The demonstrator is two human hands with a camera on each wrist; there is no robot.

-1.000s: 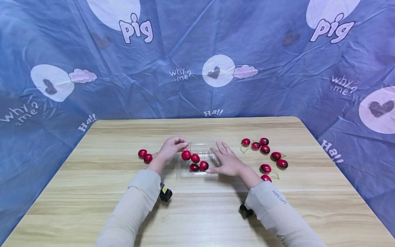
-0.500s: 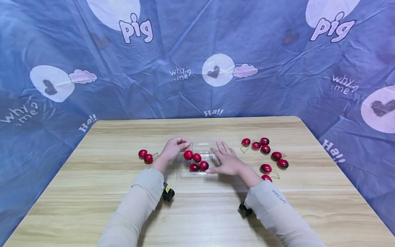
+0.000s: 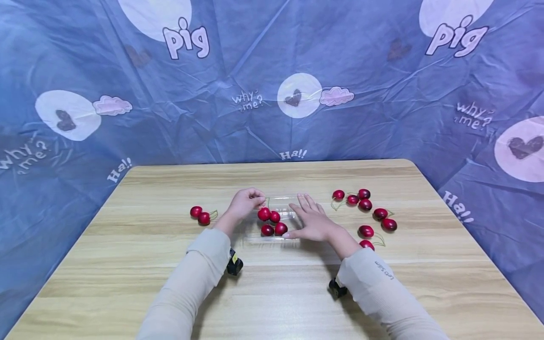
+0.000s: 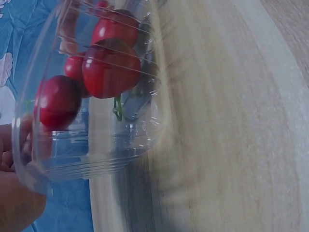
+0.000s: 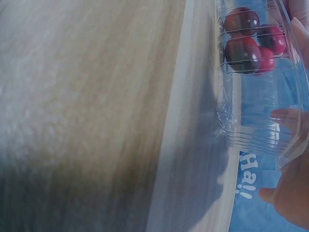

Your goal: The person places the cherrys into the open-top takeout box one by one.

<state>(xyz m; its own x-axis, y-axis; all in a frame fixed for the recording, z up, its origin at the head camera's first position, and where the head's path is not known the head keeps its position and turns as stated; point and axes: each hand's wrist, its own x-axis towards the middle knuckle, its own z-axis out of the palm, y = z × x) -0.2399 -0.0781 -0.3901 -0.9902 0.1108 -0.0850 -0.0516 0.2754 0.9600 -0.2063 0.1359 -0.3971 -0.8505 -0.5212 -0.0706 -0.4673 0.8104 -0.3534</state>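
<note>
My left hand [image 3: 245, 204] pinches the green stem of a cherry pair [image 3: 264, 214] over the left part of a clear plastic box [image 4: 72, 171]. Those two cherries hang low, seen through the clear wall in the left wrist view. Another pair of cherries [image 3: 281, 229] lies in the box near its front side. Fingers spread, my right hand [image 3: 314, 225] rests along the box's right side, thumb at the front corner. In the right wrist view, the red cherries [image 5: 243, 53] show through the ridged plastic.
Left of the box, two stemmed cherries [image 3: 204, 218] lie on the wooden table [image 3: 272, 297]. Several more cherries [image 3: 365, 205] are scattered on the right, some close to my right forearm. A blue printed cloth [image 3: 272, 132] hangs behind the table's back edge.
My left hand has shifted slightly right with the cherry pair, which is now farther over the box. My right hand and the loose cherries have stayed in place.
</note>
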